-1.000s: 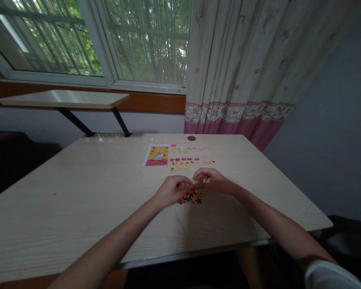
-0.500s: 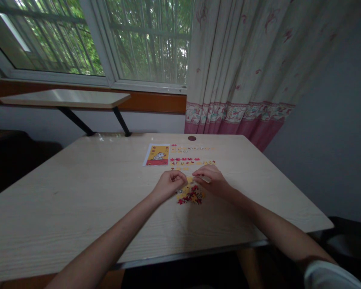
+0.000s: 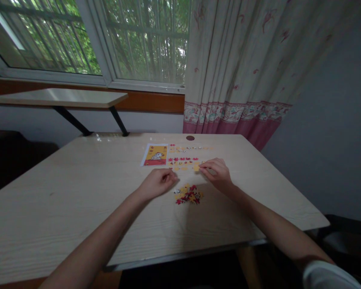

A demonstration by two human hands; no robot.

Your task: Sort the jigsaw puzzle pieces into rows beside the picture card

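My right hand [image 3: 217, 173] pinches a yellow jigsaw piece [image 3: 196, 168] between thumb and fingertips, at the right end of the nearest row of pieces. My left hand [image 3: 158, 183] hovers left of the loose pile, its fingers curled together; whatever they may hold is too small to make out. A heap of red, yellow and white jigsaw pieces [image 3: 189, 195] lies on the table between my forearms. Beyond my hands, sorted red pieces [image 3: 183, 159] and yellow pieces [image 3: 180, 163] run in rows. Left of these rows lies a picture sheet [image 3: 155, 155] showing a white cartoon animal on yellow and red.
The pale wooden table [image 3: 87, 192] has a round dark cap [image 3: 190, 138] near its back edge. A raised shelf [image 3: 63, 97] on black legs stands at the back left. Behind are a window [image 3: 147, 44] and a patterned curtain [image 3: 231, 72].
My right hand has moved forward from above the pile to the nearest row with the yellow jigsaw piece. My left hand has drawn back to the left, away from it.
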